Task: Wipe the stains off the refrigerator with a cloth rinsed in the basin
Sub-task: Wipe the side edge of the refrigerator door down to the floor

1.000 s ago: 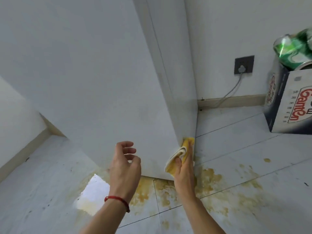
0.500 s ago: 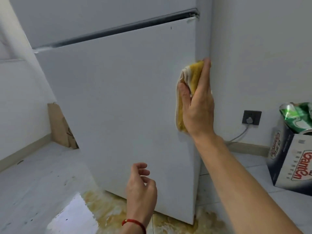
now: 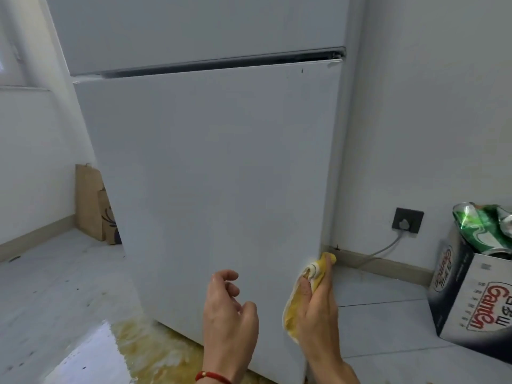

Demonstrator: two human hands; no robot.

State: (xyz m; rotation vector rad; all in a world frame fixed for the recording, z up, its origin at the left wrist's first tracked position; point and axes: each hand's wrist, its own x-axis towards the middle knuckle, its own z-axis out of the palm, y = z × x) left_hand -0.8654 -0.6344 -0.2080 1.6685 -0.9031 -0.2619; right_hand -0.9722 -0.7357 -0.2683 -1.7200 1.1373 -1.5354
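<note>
Here the white refrigerator (image 3: 221,176) takes up most of what you see, its lower door broad and plain, a dark gap running between it and the upper door. The pale tiled floor (image 3: 55,286) spreads out from its foot, wet and glossy in front, with a yellow-brown stain (image 3: 155,347) pooled along the bottom edge of the door. To the right, well apart from the refrigerator, stands a printed cardboard box (image 3: 476,303) with crushed green cans (image 3: 484,231) sticking out of its top. On the left, a brown paper bag (image 3: 92,203) leans against the wall just beside the refrigerator's side. A dark wall socket (image 3: 407,220) sits low on the right wall, a grey cable trailing down from it towards the skirting.

The right hand (image 3: 318,306) grips a folded yellow cloth (image 3: 295,311), thumb and fingers curled round it, holding it against the lower right edge of the refrigerator door. The left hand (image 3: 230,309) hangs just in front of the door, fingers loosely curled and holding nothing, a red cord bracelet (image 3: 212,376) on the wrist.
</note>
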